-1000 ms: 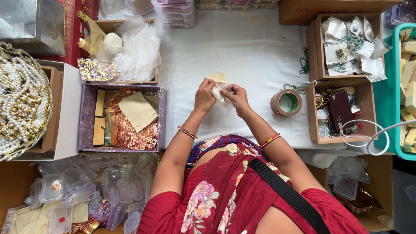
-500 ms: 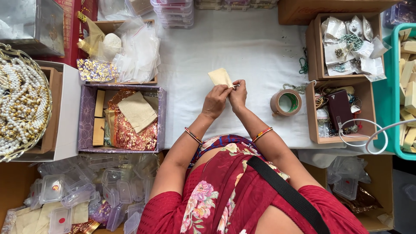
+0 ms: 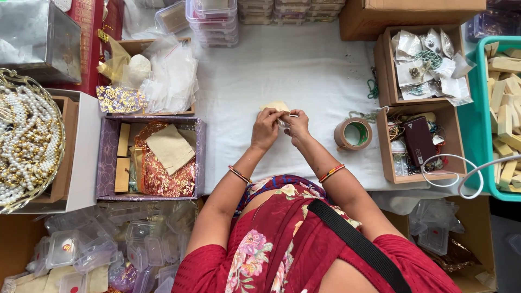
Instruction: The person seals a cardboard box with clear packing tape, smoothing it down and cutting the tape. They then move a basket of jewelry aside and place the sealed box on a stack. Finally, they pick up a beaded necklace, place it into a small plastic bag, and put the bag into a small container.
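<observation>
Between both hands (image 3: 281, 126), a small cream pouch (image 3: 276, 106), fingertips pinching it.

Item: one small pale-yellow pouch (image 3: 277, 105), flat, of cloth or paper (material cannot be told); held above the white table covering, roughly mid-table; its upper edge shows as a rounded cream strip, the lower part hidden behind the fingers; gripped from both sides, left hand (image 3: 266, 129) and right hand (image 3: 296, 128) pinching it between fingertips, the two hands touching.
</observation>
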